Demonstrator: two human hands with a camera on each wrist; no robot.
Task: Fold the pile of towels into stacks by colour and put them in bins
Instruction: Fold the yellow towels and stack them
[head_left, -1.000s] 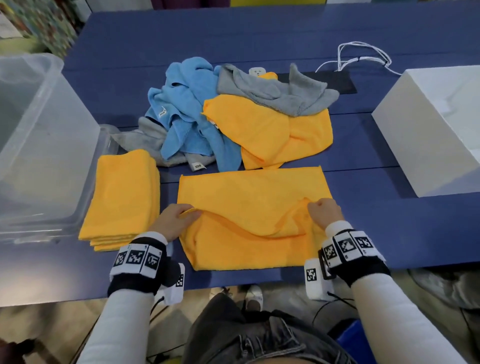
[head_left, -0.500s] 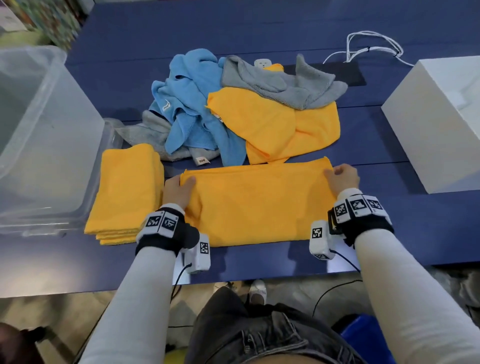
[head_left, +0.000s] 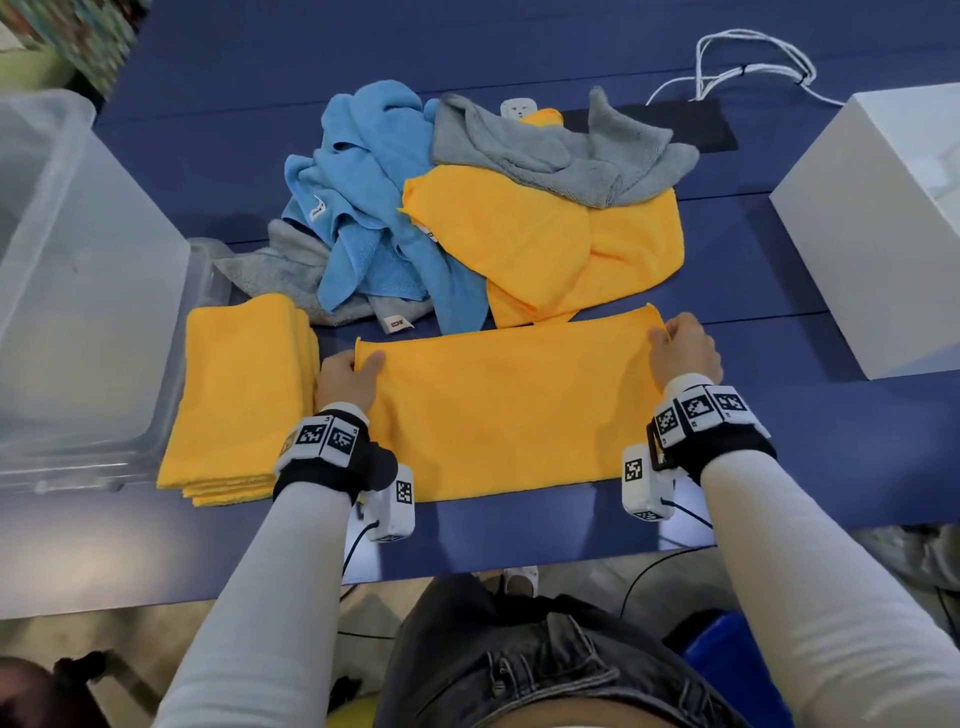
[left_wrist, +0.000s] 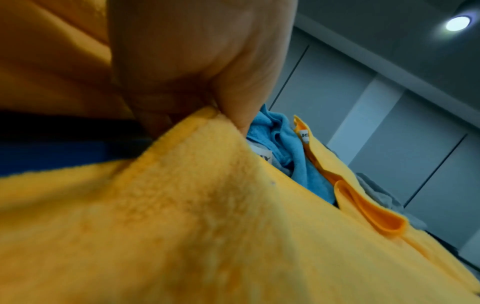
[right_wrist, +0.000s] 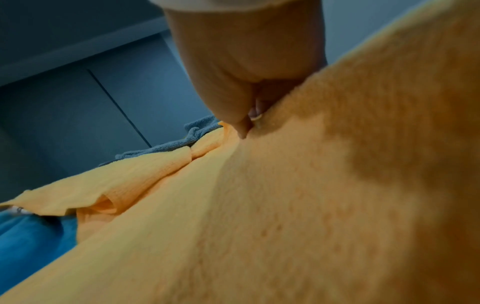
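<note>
Blue table (head_left: 519, 47) carries a clear bin (head_left: 78, 291) at its left edge and a white bin (head_left: 872, 234) at its right. Near its front edge lies a folded orange towel (head_left: 509, 410); left hand (head_left: 345, 382) and right hand (head_left: 683, 351) pinch its far corners.

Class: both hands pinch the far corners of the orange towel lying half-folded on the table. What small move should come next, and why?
Probably swing the right hand across to the left hand, halving the orange towel. It lies as a long strip, far wider than the folded orange stack beside it.
</note>
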